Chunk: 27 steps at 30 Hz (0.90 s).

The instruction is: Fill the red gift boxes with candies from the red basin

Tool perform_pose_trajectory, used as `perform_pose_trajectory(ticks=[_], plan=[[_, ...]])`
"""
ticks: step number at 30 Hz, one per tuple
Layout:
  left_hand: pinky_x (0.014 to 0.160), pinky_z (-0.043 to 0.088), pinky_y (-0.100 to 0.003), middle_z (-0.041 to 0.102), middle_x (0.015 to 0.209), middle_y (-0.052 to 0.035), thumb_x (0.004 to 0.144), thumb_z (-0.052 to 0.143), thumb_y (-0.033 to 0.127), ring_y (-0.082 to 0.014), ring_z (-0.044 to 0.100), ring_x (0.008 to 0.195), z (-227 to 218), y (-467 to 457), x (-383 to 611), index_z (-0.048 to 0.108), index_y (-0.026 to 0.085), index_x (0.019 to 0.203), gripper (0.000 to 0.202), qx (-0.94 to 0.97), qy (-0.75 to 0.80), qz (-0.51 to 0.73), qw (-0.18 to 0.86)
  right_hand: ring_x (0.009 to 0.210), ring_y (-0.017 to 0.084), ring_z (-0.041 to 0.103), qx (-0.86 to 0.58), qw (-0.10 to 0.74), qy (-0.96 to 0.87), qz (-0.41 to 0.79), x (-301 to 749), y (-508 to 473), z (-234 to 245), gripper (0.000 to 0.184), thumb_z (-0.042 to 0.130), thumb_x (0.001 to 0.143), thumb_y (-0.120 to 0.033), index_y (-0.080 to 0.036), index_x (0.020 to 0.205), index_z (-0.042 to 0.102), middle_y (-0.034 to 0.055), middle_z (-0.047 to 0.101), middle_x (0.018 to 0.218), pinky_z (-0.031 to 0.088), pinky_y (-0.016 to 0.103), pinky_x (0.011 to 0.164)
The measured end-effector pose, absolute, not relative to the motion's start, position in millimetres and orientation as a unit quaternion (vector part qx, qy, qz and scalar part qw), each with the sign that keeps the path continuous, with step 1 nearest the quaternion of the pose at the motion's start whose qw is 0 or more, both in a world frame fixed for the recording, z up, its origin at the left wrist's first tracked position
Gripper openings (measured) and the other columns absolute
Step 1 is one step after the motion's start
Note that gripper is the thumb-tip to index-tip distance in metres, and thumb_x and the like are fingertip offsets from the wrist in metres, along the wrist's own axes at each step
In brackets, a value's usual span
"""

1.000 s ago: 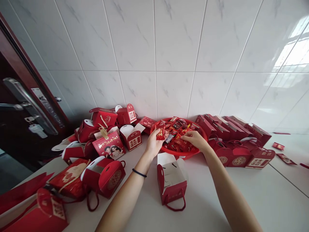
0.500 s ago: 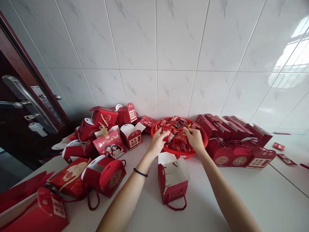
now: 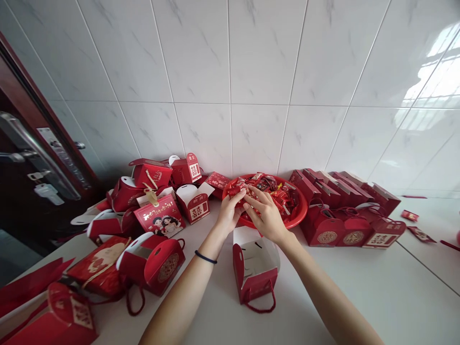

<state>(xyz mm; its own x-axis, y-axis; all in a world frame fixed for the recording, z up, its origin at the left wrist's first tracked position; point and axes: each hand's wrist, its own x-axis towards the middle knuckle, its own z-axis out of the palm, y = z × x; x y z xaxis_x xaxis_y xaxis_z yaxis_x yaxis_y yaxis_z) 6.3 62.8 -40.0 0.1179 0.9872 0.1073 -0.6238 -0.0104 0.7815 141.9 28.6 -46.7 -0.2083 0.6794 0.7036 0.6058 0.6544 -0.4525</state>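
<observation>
Both forearms are stretched forward over the counter and angled inward, so that the hands are brought together above the near left part of a red basin. The left hand is turned inward, with red wrapped packets gripped at its fingers; how many are held cannot be told. The right hand is laid palm down with bent fingers extended toward the left one; whether anything is gripped by it cannot be seen. A dark band is worn on the left wrist.

Many more packets are heaped in the basin, directly beneath and beyond the hands, too many to be counted. One open box is placed just below the hands, in front of the basin, its single rope handle lowered toward the near side. Three boxes are lined up in the front right row, and two loose packets are seen farther right.
</observation>
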Motion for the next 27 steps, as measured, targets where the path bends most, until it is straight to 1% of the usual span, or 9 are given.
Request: perform_pose_trajectory(ticks=[3,5,7,9,11,15,19,24,27], plan=[[0.058,0.049,-0.022,0.074,0.078,-0.0001,0.061,0.09,0.025,-0.0149,0.068,0.073,-40.1,63.1,6.5,0.074,0.017,0.082,0.028,0.337,0.262,0.627,0.651,0.135,0.032,0.051,-0.383,0.474,-0.792,0.04,138.7,24.6,-44.7,0.032,0.051,0.097,-0.032,-0.024,0.119,0.074,0.0126,0.056,0.148,0.044,0.053,0.11],[0.059,0.05,-0.022,0.074,0.077,0.0001,0.061,0.089,0.023,-0.0138,0.068,0.071,-39.8,63.1,7.6,0.074,0.017,0.08,0.025,0.307,0.268,0.642,0.65,0.136,0.03,0.052,-0.36,0.506,-0.778,0.096,138.6,23.2,-42.0,0.025,0.054,0.096,-0.033,-0.023,0.106,0.075,0.0131,0.064,0.137,0.044,0.05,0.111],[0.061,0.051,-0.023,0.075,0.077,0.0004,0.06,0.09,0.02,-0.0132,0.067,0.069,-38.6,62.2,9.3,0.074,0.017,0.077,0.024,0.285,0.264,0.649,0.654,0.13,0.029,0.058,-0.364,0.565,-0.722,0.164,139.8,23.8,-39.7,0.021,0.059,0.094,-0.04,-0.022,0.098,0.07,0.0125,0.071,0.122,0.05,0.044,0.104],[0.064,0.052,-0.024,0.075,0.074,0.001,0.056,0.091,0.02,-0.0131,0.067,0.068,-37.4,60.4,11.1,0.073,0.017,0.073,0.025,0.286,0.251,0.65,0.658,0.114,0.027,0.067,-0.399,0.61,-0.649,0.217,141.7,26.6,-38.7,0.031,0.07,0.085,-0.05,-0.022,0.098,0.065,0.011,0.072,0.111,0.056,0.039,0.091],[0.066,0.053,-0.024,0.075,0.073,0.0003,0.054,0.092,0.021,-0.0137,0.068,0.07,-36.9,58.4,12.5,0.073,0.016,0.071,0.026,0.307,0.234,0.645,0.66,0.091,0.024,0.07,-0.432,0.607,-0.613,0.265,144.0,30.7,-39.0,0.044,0.077,0.075,-0.057,-0.021,0.095,0.063,0.0089,0.073,0.099,0.057,0.035,0.077],[0.069,0.054,-0.026,0.077,0.078,-0.0035,0.053,0.092,0.023,-0.0185,0.071,0.078,-39.1,57.9,12.0,0.074,0.015,0.074,0.028,0.355,0.225,0.625,0.658,0.064,0.017,0.059,-0.414,0.579,-0.617,0.337,147.3,36.1,-41.1,0.046,0.079,0.07,-0.06,-0.021,0.076,0.056,0.0002,0.062,0.069,0.052,0.031,0.061],[0.071,0.056,-0.03,0.077,0.078,-0.0044,0.055,0.091,0.021,-0.0226,0.073,0.081,-42.2,61.2,8.5,0.073,0.015,0.075,0.027,0.357,0.239,0.628,0.649,0.063,0.015,0.056,-0.363,0.595,-0.612,0.374,145.5,34.5,-42.0,0.045,0.083,0.069,-0.053,-0.024,0.079,0.05,-0.0039,0.055,0.07,0.056,0.032,0.063],[0.066,0.057,-0.03,0.078,0.082,-0.0051,0.061,0.09,0.022,-0.0201,0.073,0.072,-41.7,61.9,8.4,0.074,0.014,0.081,0.027,0.322,0.24,0.637,0.658,0.066,0.014,0.055,-0.32,0.581,-0.639,0.389,144.2,31.0,-39.5,0.042,0.083,0.071,-0.047,-0.024,0.079,0.05,-0.0025,0.056,0.074,0.055,0.03,0.063],[0.071,0.059,-0.03,0.078,0.079,-0.0046,0.063,0.089,0.021,-0.021,0.074,0.075,-40.6,61.5,10.7,0.074,0.014,0.082,0.025,0.307,0.247,0.646,0.654,0.068,0.014,0.058,-0.3,0.547,-0.679,0.388,154.3,32.2,-36.5,0.037,0.083,0.073,-0.044,-0.023,0.082,0.054,-0.0019,0.061,0.076,0.053,0.028,0.065]])
